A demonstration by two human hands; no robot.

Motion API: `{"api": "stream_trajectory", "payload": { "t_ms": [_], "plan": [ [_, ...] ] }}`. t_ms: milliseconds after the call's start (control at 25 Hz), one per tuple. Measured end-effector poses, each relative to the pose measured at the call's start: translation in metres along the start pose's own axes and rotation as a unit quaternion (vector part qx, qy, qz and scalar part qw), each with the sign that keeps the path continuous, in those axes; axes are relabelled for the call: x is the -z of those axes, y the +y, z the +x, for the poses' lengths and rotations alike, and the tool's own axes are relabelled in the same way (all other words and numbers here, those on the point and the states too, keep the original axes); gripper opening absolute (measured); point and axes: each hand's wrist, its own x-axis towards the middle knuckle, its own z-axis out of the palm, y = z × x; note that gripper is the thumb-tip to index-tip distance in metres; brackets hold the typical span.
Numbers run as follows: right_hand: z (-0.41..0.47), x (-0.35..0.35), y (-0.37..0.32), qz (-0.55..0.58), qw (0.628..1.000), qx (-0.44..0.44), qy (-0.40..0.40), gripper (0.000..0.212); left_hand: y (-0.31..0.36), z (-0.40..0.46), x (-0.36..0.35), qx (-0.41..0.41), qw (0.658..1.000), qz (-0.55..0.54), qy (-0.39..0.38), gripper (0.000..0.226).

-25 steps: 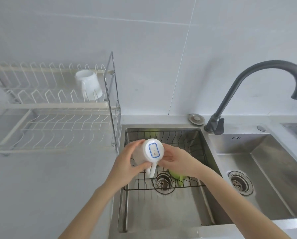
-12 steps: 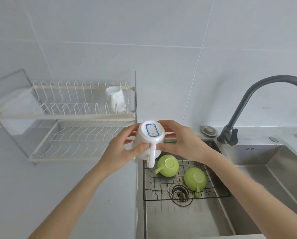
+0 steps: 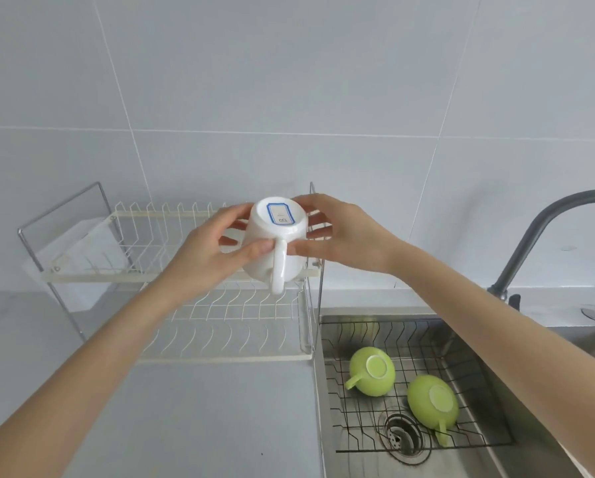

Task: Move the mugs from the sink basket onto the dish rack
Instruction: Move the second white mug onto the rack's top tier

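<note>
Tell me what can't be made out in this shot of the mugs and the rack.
Head view only:
- Upper rack tier behind the white mug: hidden by the mug and both hands, left hand, right hand.
- Label print on the mug's base: too small to read.
- Faucet spout: cut off by the right edge.
- Green mugs: upside down, insides unseen.

There is only one view, from a wide-angle camera worn on the person's head. It looks forward and down over the counter, and both forearms come into the picture from the bottom corners. The hands meet close to the lens, near the centre. The tiled wall point(image 3: 289, 81) fills the whole upper half, so the camera faces this wall almost straight. The dish rack point(image 3: 220, 353) stands left of centre, a little farther away. The sink basket point(image 3: 468, 422) lies low on the right, seen from above. The faucet point(image 3: 544, 229) is cut by the right edge.
</note>
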Motion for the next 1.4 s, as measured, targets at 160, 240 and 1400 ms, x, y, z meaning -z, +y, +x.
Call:
{"api": "stream_trajectory", "payload": {
  "t_ms": [160, 240, 1400],
  "plan": [
    [0.048, -0.011, -0.017, -0.034, 0.999, 0.008, -0.017, 0.054, -0.013, 0.021, 0.04, 0.02, 1.0, 0.022, -0.008, 0.038],
    [0.072, -0.017, -0.021, -0.042, 0.999, 0.011, -0.027, 0.055, -0.023, 0.031, 0.058, 0.035, 0.999, 0.032, -0.009, 0.038],
    [0.189, -0.109, 0.037, -0.216, 0.961, -0.062, -0.16, 0.059, -0.148, 0.079, 0.082, 0.192, 0.969, 0.052, -0.148, 0.04]
  ]
}}
